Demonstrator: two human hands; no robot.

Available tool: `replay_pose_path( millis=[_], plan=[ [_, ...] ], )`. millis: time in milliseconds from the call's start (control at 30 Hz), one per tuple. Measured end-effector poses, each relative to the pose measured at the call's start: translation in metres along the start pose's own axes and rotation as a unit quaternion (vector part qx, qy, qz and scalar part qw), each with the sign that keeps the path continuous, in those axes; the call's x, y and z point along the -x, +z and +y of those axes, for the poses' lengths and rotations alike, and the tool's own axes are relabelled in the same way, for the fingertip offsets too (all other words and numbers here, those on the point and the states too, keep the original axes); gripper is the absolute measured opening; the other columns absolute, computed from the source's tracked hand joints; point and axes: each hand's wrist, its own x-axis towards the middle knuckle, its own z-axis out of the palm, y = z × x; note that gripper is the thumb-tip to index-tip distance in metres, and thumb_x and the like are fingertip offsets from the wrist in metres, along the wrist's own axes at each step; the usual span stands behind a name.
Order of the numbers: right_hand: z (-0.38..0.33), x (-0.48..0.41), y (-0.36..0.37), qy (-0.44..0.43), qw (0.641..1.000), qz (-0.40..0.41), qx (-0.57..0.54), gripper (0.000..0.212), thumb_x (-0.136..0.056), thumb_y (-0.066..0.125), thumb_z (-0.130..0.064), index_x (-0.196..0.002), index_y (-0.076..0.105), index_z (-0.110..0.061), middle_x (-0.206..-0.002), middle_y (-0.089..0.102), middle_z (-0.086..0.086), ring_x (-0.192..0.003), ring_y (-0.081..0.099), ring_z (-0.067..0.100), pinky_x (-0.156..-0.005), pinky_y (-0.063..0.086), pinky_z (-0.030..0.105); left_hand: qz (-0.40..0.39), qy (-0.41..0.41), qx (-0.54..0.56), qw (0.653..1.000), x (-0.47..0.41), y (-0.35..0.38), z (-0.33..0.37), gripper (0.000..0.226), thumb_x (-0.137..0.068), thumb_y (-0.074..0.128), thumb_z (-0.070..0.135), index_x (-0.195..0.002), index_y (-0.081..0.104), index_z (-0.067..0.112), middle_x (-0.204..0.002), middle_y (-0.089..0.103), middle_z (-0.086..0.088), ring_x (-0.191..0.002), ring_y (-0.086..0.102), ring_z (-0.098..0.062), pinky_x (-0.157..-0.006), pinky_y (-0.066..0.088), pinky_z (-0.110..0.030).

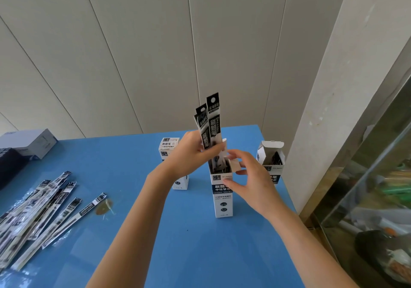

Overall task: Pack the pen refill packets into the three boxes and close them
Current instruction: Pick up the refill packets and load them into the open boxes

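Three tall white boxes stand on the blue table [155,232]. The middle box [223,201] is open at the top; my left hand [189,152] grips a few black-and-white refill packets [210,127] upright, their lower ends inside this box. My right hand [246,179] touches the box's right side and its open flap, fingers spread. The left box [168,149], behind my left hand, has its top shut. The right box [271,161] is open with packets inside. Several loose packets [42,212] lie on the table at the left.
A grey box [33,142] and a dark object [10,163] sit at the table's far left. A brown stain [104,207] marks the table near the loose packets. A wall stands behind; a glass-fronted cabinet [367,210] is on the right past the table edge.
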Motion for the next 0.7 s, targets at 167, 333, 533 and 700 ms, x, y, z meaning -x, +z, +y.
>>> replay_pose_path(
  millis=[167,333,533,700],
  plan=[
    [0.000,-0.002,0.002,0.000,1.000,0.003,-0.006,0.058,-0.078,0.072,-0.024,-0.127,0.043,-0.032,-0.114,0.048,-0.027,-0.098,0.053,0.002,-0.085,0.049,0.019,-0.029,-0.020,-0.028,0.999,-0.002,0.005,-0.008,0.020,-0.087,0.063,0.022,-0.085,0.065,0.002,-0.076,0.063,-0.021,-0.073,0.058,-0.036,-0.069,0.048,-0.050],
    [0.000,-0.002,0.002,-0.004,1.000,0.007,-0.007,0.058,-0.078,0.072,-0.022,-0.127,0.043,-0.029,-0.114,0.048,-0.025,-0.099,0.052,0.000,-0.084,0.046,0.010,-0.012,-0.024,0.016,1.000,0.001,0.005,-0.009,0.001,-0.082,0.070,0.021,-0.082,0.071,0.020,-0.075,0.069,0.014,-0.073,0.063,-0.003,-0.068,0.047,-0.014],
    [0.000,-0.002,0.001,-0.002,1.000,0.003,-0.012,0.057,-0.078,0.072,-0.020,-0.127,0.044,-0.028,-0.113,0.047,-0.026,-0.097,0.050,-0.010,-0.082,0.041,0.002,-0.051,-0.059,-0.049,0.996,0.006,0.018,-0.016,0.011,-0.079,0.073,0.025,-0.087,0.068,0.020,-0.072,0.066,0.007,-0.066,0.059,-0.005,-0.063,0.045,-0.018],
    [0.004,-0.002,0.000,0.011,1.000,0.001,-0.028,0.057,-0.078,0.073,-0.020,-0.125,0.043,-0.030,-0.109,0.044,-0.034,-0.099,0.048,-0.016,-0.081,0.040,0.001,0.081,-0.045,0.042,0.995,0.010,0.010,-0.011,0.016,-0.080,0.071,0.019,-0.084,0.065,0.033,-0.081,0.068,0.016,-0.080,0.063,0.001,-0.076,0.047,-0.010]
  ],
)
